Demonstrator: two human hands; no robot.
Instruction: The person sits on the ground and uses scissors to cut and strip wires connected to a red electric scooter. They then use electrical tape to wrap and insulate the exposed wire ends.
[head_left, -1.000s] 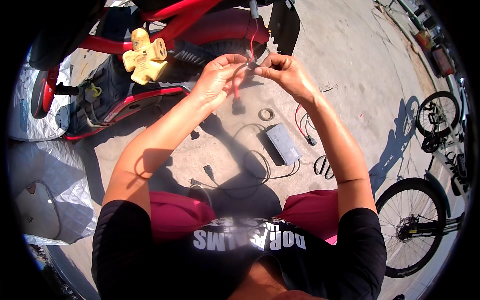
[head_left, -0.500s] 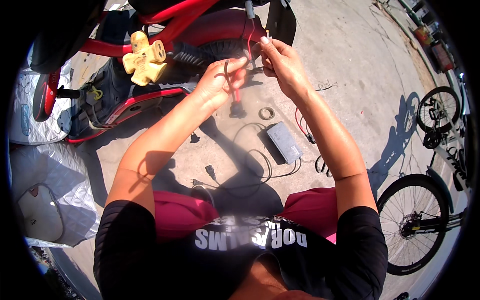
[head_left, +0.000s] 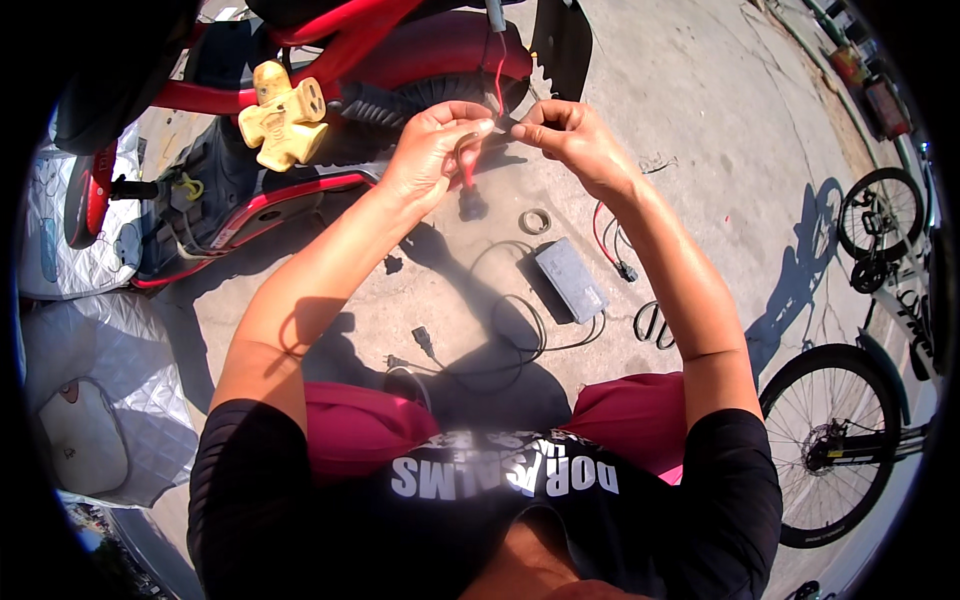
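My left hand [head_left: 432, 158] is closed in a pinch on a red wire [head_left: 499, 75], which runs down from a grey cylindrical part [head_left: 496, 14] of the red scooter [head_left: 345, 45]. A short red lead with a dark plug [head_left: 472, 205] hangs below that hand, and a dark loop curls over its fingers. Close beside it, my right hand [head_left: 580, 145] pinches a small dark piece [head_left: 507, 125] at the wire, between both sets of fingertips. Whether this piece is tape or a wire end I cannot tell.
On the concrete lie a tape roll [head_left: 535, 221], a grey power adapter [head_left: 570, 280] with cables, a plug [head_left: 424, 341], and a red-and-black lead [head_left: 627, 271]. A yellow cross-shaped block [head_left: 283, 118] is by the scooter. A bicycle [head_left: 825, 450] stands right; quilted silver covers [head_left: 150, 390] are left.
My right hand has come down and leftward, so its fingertips now meet the dark piece beside my left hand. The left hand has shifted slightly, and the hanging plug has swung a little.
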